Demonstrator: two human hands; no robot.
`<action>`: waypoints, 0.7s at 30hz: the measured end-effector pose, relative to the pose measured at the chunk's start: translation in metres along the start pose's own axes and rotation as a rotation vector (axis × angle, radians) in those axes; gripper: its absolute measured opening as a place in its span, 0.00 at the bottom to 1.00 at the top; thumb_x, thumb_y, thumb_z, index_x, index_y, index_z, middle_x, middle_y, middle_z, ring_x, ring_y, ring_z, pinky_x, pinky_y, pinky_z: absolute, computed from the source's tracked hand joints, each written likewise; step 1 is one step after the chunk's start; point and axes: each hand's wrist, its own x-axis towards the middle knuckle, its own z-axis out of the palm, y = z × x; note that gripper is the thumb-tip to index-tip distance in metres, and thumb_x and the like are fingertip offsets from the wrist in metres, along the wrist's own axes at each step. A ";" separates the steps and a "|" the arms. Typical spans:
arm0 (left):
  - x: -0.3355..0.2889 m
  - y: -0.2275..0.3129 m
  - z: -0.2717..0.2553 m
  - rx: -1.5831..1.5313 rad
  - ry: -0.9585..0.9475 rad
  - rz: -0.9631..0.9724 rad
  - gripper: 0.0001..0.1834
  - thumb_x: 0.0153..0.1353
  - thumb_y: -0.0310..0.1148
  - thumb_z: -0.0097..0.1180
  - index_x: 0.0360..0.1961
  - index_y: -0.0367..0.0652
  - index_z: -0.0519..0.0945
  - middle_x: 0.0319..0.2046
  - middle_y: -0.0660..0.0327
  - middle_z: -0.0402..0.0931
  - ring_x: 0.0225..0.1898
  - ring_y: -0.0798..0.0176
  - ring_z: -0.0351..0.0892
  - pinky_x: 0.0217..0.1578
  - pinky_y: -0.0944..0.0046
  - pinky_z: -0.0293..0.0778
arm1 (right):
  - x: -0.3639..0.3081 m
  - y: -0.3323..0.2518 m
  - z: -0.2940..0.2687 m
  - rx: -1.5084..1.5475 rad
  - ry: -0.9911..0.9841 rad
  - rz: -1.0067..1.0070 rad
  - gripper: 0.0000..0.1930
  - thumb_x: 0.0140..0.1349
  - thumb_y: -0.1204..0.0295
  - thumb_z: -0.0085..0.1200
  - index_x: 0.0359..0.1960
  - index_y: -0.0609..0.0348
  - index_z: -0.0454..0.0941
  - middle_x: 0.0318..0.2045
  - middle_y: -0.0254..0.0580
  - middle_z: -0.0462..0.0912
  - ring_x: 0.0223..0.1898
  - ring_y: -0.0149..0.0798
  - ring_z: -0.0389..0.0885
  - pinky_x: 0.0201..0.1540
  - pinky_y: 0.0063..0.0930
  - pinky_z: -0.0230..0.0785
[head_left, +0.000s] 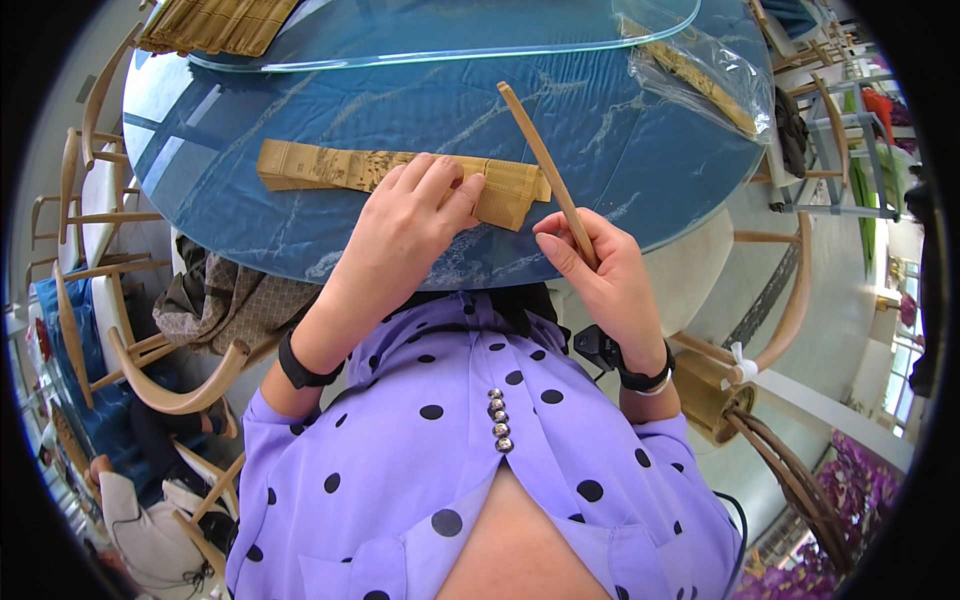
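A long tan strip of folded paper (320, 168) with dark printed patterns lies across the blue table in front of me. My left hand (420, 205) rests over its middle, fingers curled and pressed together on its right part, hiding some of it. To the right, my right hand (598, 262) is closed round the lower end of a slender brown wooden stick (540, 150). It tilts up and to the left, its upper end above the tabletop. Whether it is one piece or several thin slats stacked together, I cannot tell.
A clear glass disc (440, 55) covers the table's far part. At the far left lies a stack of tan slatted pieces (215, 25); at the far right, a clear plastic bag (700, 75) holds similar pieces. Wooden chairs (180, 390) stand around, one with a patterned cloth (235, 295).
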 end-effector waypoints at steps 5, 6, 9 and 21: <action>0.003 -0.005 -0.003 -0.028 -0.037 0.000 0.22 0.50 0.28 0.70 0.48 0.39 0.80 0.40 0.58 0.72 0.42 0.54 0.75 0.44 0.55 0.76 | 0.003 -0.002 0.000 -0.034 -0.051 0.078 0.11 0.70 0.68 0.61 0.45 0.63 0.81 0.25 0.20 0.70 0.27 0.17 0.63 0.30 0.15 0.56; 0.004 -0.008 -0.005 -0.060 -0.039 0.004 0.21 0.50 0.28 0.69 0.47 0.39 0.79 0.40 0.58 0.72 0.43 0.55 0.75 0.44 0.56 0.76 | 0.004 -0.001 0.000 -0.043 -0.042 0.055 0.11 0.70 0.68 0.61 0.45 0.64 0.81 0.24 0.22 0.70 0.26 0.18 0.62 0.28 0.17 0.55; 0.006 -0.008 -0.006 -0.138 -0.013 -0.022 0.21 0.50 0.27 0.69 0.45 0.39 0.78 0.40 0.58 0.71 0.43 0.54 0.75 0.44 0.56 0.75 | 0.007 0.003 0.000 -0.058 -0.010 0.015 0.12 0.70 0.68 0.60 0.44 0.67 0.80 0.21 0.25 0.71 0.23 0.19 0.60 0.25 0.20 0.54; 0.006 0.003 -0.009 -0.149 0.056 0.003 0.31 0.48 0.33 0.72 0.55 0.42 0.77 0.49 0.59 0.73 0.52 0.53 0.74 0.53 0.52 0.72 | 0.022 -0.002 0.000 0.051 -0.011 -0.012 0.11 0.70 0.70 0.59 0.40 0.69 0.82 0.24 0.26 0.75 0.25 0.19 0.66 0.27 0.19 0.59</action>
